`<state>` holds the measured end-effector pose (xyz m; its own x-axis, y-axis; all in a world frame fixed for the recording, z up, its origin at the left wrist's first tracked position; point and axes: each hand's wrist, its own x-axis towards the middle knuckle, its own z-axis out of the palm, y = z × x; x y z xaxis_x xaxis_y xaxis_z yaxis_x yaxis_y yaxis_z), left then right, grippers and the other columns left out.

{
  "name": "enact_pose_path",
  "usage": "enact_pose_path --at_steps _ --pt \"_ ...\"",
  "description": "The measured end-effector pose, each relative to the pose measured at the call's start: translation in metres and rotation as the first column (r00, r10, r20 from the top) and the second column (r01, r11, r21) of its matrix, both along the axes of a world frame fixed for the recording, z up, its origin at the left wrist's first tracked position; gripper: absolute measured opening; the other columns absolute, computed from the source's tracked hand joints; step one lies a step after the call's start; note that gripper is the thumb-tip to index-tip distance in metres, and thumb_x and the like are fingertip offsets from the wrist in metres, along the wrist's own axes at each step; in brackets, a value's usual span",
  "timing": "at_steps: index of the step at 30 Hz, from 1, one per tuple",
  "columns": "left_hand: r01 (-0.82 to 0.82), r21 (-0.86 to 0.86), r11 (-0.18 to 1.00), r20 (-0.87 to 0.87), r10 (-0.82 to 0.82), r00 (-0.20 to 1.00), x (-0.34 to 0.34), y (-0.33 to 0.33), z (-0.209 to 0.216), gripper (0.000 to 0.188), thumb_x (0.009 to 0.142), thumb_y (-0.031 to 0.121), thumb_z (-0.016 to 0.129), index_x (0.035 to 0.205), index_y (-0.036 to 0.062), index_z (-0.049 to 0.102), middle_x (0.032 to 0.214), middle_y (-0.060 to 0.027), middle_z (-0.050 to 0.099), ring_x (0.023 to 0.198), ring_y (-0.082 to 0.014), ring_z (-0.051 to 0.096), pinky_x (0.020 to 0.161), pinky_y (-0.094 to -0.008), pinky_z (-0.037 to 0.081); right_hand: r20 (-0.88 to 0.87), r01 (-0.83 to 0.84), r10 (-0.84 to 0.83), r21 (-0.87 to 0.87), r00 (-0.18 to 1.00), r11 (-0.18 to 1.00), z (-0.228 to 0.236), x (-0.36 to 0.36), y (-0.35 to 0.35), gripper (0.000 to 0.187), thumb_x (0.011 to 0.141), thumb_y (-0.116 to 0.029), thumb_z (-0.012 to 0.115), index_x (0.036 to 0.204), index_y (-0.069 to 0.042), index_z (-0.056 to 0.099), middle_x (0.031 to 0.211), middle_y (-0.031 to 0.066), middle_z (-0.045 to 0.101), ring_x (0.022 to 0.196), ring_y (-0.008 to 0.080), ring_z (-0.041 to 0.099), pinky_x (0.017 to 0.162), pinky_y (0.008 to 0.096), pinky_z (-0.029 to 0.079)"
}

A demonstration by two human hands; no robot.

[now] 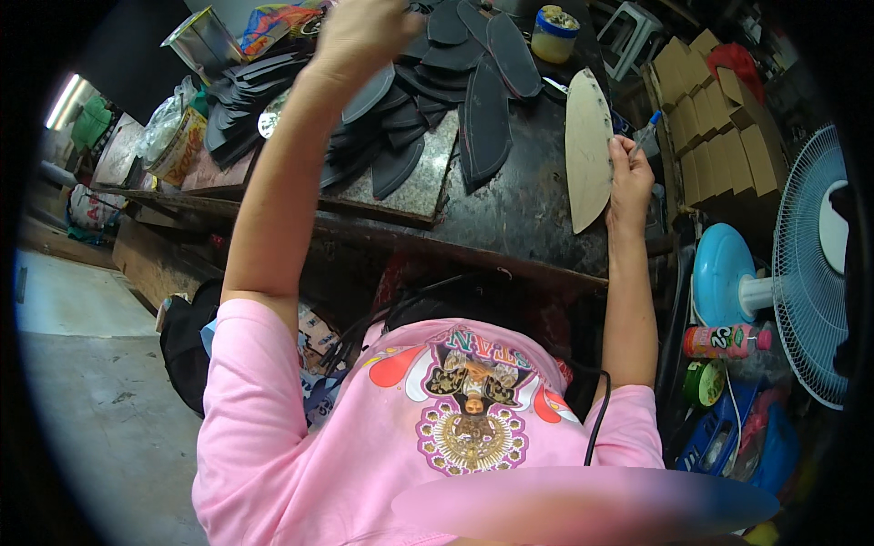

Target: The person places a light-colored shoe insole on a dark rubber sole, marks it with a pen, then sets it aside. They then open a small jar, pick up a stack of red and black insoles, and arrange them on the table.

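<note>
My right hand [630,182] grips the edge of a pale, leaf-shaped flat piece [589,155] between thumb and fingers, upright over the right end of the workbench. A pen with a blue end [648,129] sticks up from the same hand. Over the far side of the bench, my left hand [369,32] reaches to the top edge of the view, where its fingers are mostly hidden. Beneath and beside it lie many overlapping black leaf-shaped pieces [487,123], some with stitched edges. A further stack of black pieces [241,105] is to the left.
A jar with a blue rim [554,35] stands at the back of the dark workbench [528,214]. Open cardboard boxes [728,136] and a standing fan [810,264] are on the right. A metal can [205,45] and a plastic-covered tub [177,146] sit on the left.
</note>
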<state>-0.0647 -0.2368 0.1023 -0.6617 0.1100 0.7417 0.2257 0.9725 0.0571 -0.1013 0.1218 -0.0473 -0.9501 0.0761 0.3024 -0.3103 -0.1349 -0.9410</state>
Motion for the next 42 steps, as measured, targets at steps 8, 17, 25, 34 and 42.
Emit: enact_pose_path --at_steps 8,17,25,34,42 --pt "0.149 -0.3 0.942 0.35 -0.036 0.936 -0.063 0.12 -0.086 0.032 0.083 0.021 0.069 0.112 0.0083 0.067 0.117 -0.0107 0.065 0.112 -0.0296 0.063 0.085 -0.0442 0.055 0.041 0.017 -0.011 -0.148 0.999 0.989 0.001 0.001 0.001 0.018 0.096 -0.014 0.064 0.106 0.001 0.066 0.095 0.0035 0.066 0.085 0.0102 0.061 0.078 0.0248 0.049" --pt "0.199 -0.196 0.96 0.064 -0.19 0.98 -0.056 0.123 -0.083 0.014 0.081 0.019 0.062 0.076 0.0128 0.074 0.077 -0.0108 0.071 0.076 -0.028 0.071 0.067 -0.0424 0.054 0.037 0.073 -0.068 -0.122 0.997 0.99 0.003 -0.003 0.0 0.018 0.096 -0.015 0.064 0.105 0.001 0.066 0.097 0.0035 0.066 0.09 0.0109 0.06 0.083 0.0264 0.049" --pt "0.751 -0.071 0.656 0.509 -0.624 0.593 0.075 0.154 -0.08 0.02 0.087 0.028 0.068 0.085 0.0084 0.068 0.082 -0.0069 0.067 0.076 -0.0287 0.067 0.073 -0.0398 0.053 -0.081 0.299 -0.328 -0.253 0.941 0.92 0.0 -0.004 0.012 0.018 0.098 -0.016 0.061 0.107 0.0 0.063 0.1 0.0045 0.065 0.09 0.012 0.06 0.084 0.0266 0.048" --pt "0.511 -0.081 0.856 0.527 -0.398 0.751 0.002 0.112 -0.107 0.079 0.076 0.056 0.075 0.141 0.0164 0.054 0.148 -0.0107 0.048 0.137 -0.0318 0.044 0.113 -0.0453 0.035 -0.117 0.205 -0.25 -0.302 0.961 0.931 0.007 0.003 0.009 0.021 0.097 -0.011 0.06 0.115 0.0 0.062 0.102 0.0041 0.063 0.091 0.0107 0.057 0.083 0.0247 0.047" --pt "0.516 -0.089 0.852 0.468 -0.421 0.777 -0.005 0.107 -0.136 0.081 0.08 0.068 0.063 0.14 0.0143 0.056 0.147 -0.0106 0.051 0.139 -0.0311 0.042 0.117 -0.0467 0.028 -0.11 0.036 -0.036 -0.004 0.993 0.999 0.005 0.004 0.003 0.026 0.096 -0.006 0.059 0.121 0.001 0.064 0.11 0.005 0.067 0.096 0.0105 0.062 0.087 0.025 0.049"
